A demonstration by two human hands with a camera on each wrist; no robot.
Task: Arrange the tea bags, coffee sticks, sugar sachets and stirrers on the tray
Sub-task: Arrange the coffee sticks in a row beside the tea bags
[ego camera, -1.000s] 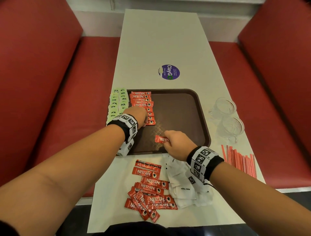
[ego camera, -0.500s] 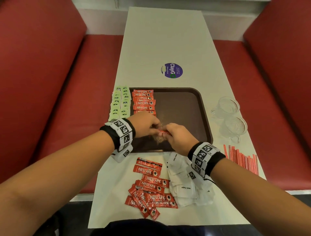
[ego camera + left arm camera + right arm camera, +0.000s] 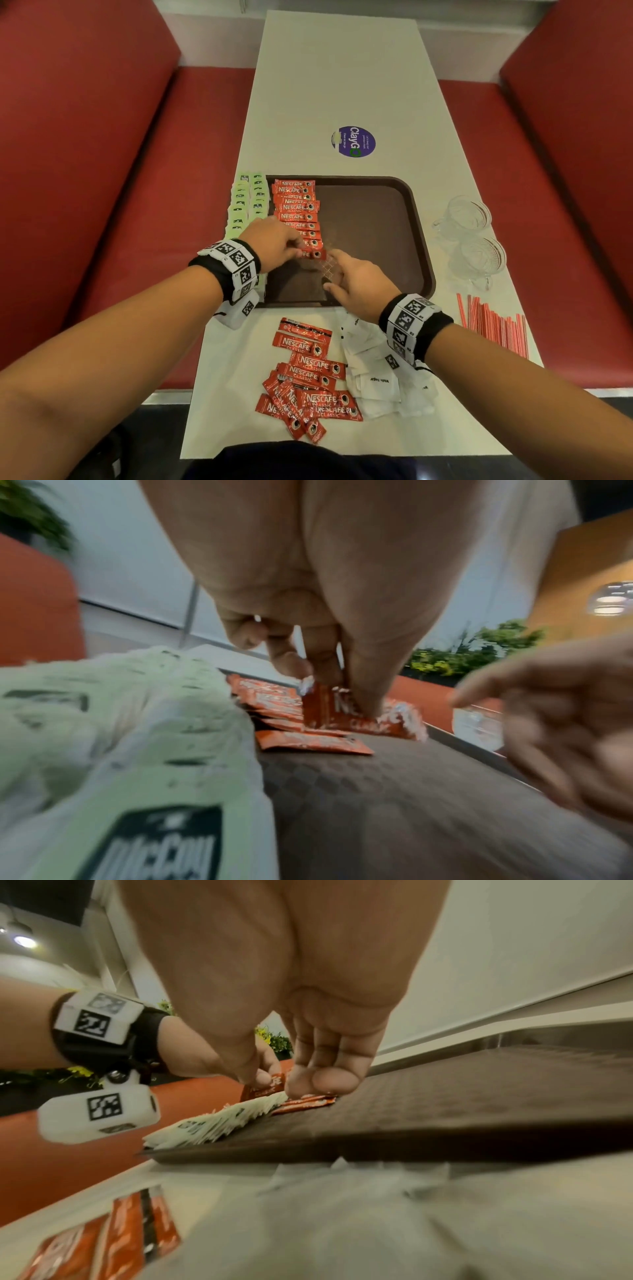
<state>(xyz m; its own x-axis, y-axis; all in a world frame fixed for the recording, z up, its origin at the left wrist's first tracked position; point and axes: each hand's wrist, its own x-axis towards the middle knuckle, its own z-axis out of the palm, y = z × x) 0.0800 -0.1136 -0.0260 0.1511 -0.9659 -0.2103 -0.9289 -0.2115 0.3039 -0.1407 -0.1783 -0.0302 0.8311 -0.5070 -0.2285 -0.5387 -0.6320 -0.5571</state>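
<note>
While the left hand (image 3: 274, 240) pinches 1 Nescafé coffee stick (image 3: 313, 254) between thumb and fingertips at the near end of the coffee-stick column (image 3: 297, 212), the right hand (image 3: 356, 281) hovers just beside it over the brown tray (image 3: 419, 240), fingers relaxed and holding nothing. Item held: coffee stick, tilted on edge in the left wrist view, not yet lying flat. Items on tray: 1 overlapping column of coffee sticks beside 2 columns of green tea bags (image 3: 247, 202) along the left rim. Items off tray: loose coffee sticks (image 3: 308, 377) and white sugar sachets (image 3: 380, 377) on the table's near end; red stirrers (image 3: 493, 329) at the right edge; 2 glass cups (image 3: 472, 236). Risk, judged: setting the stick down crooked, or brushing the row with the knuckles, could skew the overlap; the left wrist passes close over the tea bags and could drag them off the rim.
</note>
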